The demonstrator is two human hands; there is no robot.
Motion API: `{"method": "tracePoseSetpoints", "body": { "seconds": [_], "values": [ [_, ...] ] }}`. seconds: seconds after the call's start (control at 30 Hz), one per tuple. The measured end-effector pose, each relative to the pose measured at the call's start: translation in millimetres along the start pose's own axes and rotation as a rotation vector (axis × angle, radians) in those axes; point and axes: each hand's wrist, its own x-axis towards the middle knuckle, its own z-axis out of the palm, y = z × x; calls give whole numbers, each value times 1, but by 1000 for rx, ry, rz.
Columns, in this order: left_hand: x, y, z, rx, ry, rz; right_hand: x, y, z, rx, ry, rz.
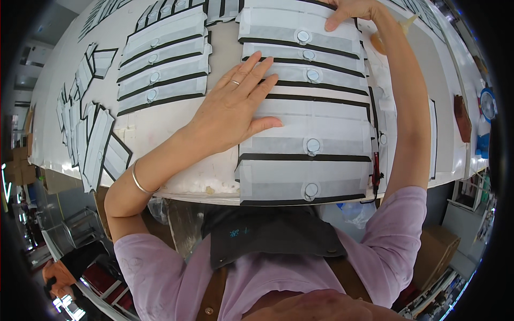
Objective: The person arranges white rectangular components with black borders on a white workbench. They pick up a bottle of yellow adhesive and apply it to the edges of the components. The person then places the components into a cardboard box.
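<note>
Left hand: the left hand (235,101) lay flat and open, fingers spread a little, palm down on the near column of white strips (305,117), clamped on nothing; a ring showed on one finger and a thin bangle (138,179) sat on the wrist
Right hand: the right hand (350,10) reached to the far end of the same column, fingers pressed down on the topmost strip (300,24) near its right edge; whether it pinched the strip or only pressed on it could not be told
Strips: white rectangular pieces, each with a black band along one long edge and a round snap-like disc (312,145) near the middle, overlapped like shingles in a column running from the table's near edge to the far hand
Table: a white worktable (176,120) (its edges bent by the lens)
Other stacks: a second shingled column (163,61) lay just left of the left hand, and more strips (88,134) were fanned along the table's left edge
Right side: a brown block (462,117) lay well apart, near the right rim
</note>
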Motion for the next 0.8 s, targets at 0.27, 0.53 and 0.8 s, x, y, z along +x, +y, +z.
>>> {"method": "tracePoseSetpoints", "body": {
  "seconds": [0.27,0.53,0.8],
  "values": [
    [-9,4,8,14,-22,-65,51,-15,1,-97,-168,-181],
    [-12,20,20,-118,273,158,-55,-10,3,-359,238,-137],
    [-31,70,-12,-25,209,162,-234,-43,105,-300,371,-85]
  ]
}}
